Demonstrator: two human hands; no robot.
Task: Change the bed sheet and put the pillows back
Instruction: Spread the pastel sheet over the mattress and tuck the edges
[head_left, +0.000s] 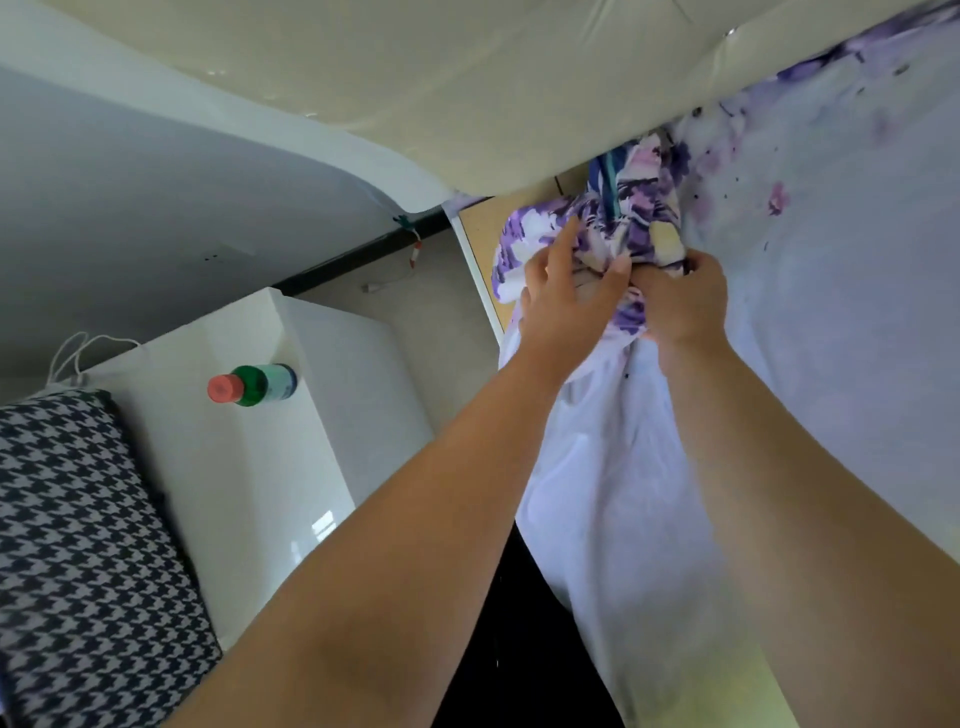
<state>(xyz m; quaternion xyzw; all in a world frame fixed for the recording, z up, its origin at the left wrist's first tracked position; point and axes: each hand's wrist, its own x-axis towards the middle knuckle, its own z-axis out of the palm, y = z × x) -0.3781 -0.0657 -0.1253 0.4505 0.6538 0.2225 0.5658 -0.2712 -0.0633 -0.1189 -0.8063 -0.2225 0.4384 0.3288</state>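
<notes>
Both forearms reach to the mattress corner (467, 171); left grip (566, 296) and right grip (680, 301) pinch the bunched floral sheet (623, 223) beside the bed-frame edge (475, 270).

The bottle (253, 385) stands on the bedside cabinet (270, 467), left of the bed. The pillow (88, 561) lies left of the cabinet. The bunched bed sheet (613, 223) sits under the mattress (467, 104) corner.

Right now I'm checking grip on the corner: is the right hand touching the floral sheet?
Touching. The head view shows the right hand with fingers curled into the bunched floral sheet, no gap; the left hand holds it too.
</notes>
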